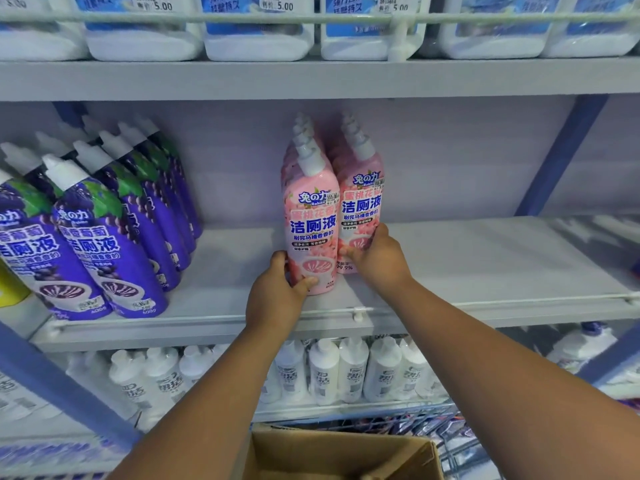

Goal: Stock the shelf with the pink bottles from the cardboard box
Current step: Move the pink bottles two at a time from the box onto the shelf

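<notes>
There is only one view, from a wide-angle camera worn on the person's head, which looks forward and a little down at the shelf (485, 258) from very near. The middle shelf board fills the centre, both forearms reach in from below, and the cardboard box (346, 455) sits at the near bottom edge.

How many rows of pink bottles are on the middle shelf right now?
2. The left row has its front bottle held by the left hand; the right row has its front bottle touched by the right hand. Bottles behind each front one are mostly hidden.
</notes>
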A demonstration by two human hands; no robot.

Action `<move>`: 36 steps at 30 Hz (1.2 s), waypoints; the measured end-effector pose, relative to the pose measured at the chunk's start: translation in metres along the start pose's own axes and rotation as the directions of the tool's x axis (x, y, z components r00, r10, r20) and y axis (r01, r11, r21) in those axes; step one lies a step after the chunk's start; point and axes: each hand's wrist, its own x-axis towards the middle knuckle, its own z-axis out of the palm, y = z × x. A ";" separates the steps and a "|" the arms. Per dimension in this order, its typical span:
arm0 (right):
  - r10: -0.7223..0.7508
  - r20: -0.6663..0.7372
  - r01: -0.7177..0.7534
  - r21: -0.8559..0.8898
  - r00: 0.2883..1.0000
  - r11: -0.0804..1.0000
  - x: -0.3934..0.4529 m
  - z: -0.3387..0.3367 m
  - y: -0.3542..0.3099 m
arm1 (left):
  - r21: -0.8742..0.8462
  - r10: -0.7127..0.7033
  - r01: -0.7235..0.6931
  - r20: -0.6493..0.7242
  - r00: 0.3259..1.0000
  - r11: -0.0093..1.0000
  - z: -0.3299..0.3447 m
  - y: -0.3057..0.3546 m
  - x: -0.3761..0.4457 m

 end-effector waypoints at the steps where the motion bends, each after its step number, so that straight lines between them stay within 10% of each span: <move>1: 0.002 0.002 -0.002 -0.004 1.000 1.000 0.001 0.001 0.001 | 0.020 0.000 0.000 -0.004 1.000 1.000 0.001 -0.001 0.000; 10: -0.002 0.190 0.048 -0.238 0.982 0.970 -0.027 -0.010 0.015 | 0.125 0.015 -0.016 0.012 1.000 0.992 -0.001 0.003 -0.008; 18: -0.092 0.279 0.262 -0.667 0.956 0.697 -0.109 -0.042 0.028 | 0.496 0.112 -0.129 0.065 0.992 0.859 -0.002 0.015 -0.064; 36: -0.019 0.534 0.390 -0.592 0.845 0.706 -0.270 -0.041 0.160 | 0.583 -0.062 -0.126 0.291 0.955 0.803 0.033 -0.037 -0.254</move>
